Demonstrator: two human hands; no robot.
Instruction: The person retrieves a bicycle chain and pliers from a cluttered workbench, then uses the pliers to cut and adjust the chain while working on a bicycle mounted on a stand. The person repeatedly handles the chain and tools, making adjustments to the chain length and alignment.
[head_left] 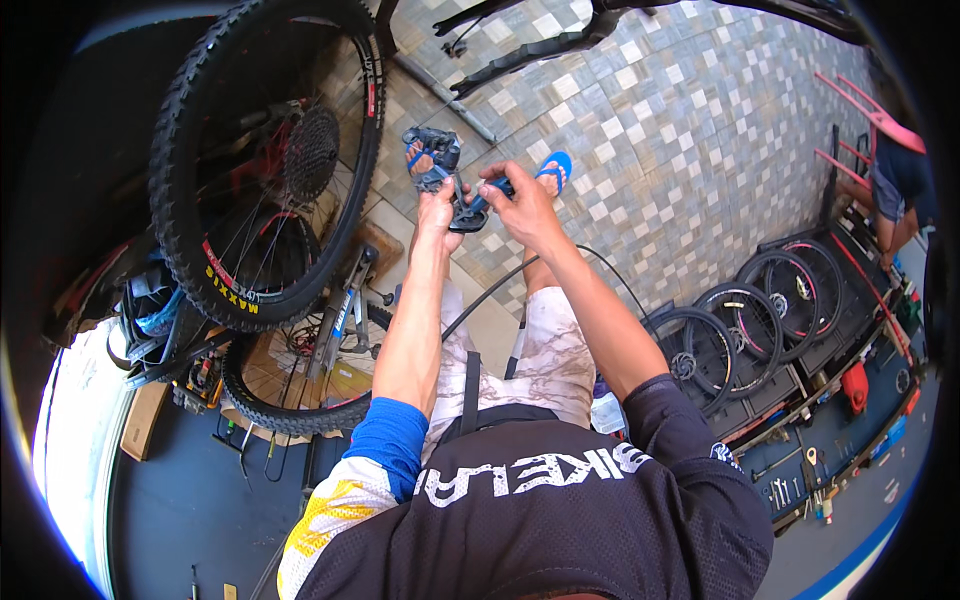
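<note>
My left hand (436,210) is closed round a black bicycle rear derailleur (436,148), held up in front of my legs. Its lower part (468,217) hangs between my two hands. My right hand (525,212) pinches a small tool with a blue handle (497,188) against the derailleur. The tool's tip and exact kind are hidden. A black cable (497,287) loops beneath my right forearm; where its ends go I cannot make out.
At left hangs a knobbly-tyred wheel (165,190) with a cassette (312,146), above another bicycle wheel (285,420). Several wheels (735,320) lean at right near a tool board (800,480). A person (895,185) bends beside a pink chair (880,120). A dark frame part (540,50) lies ahead.
</note>
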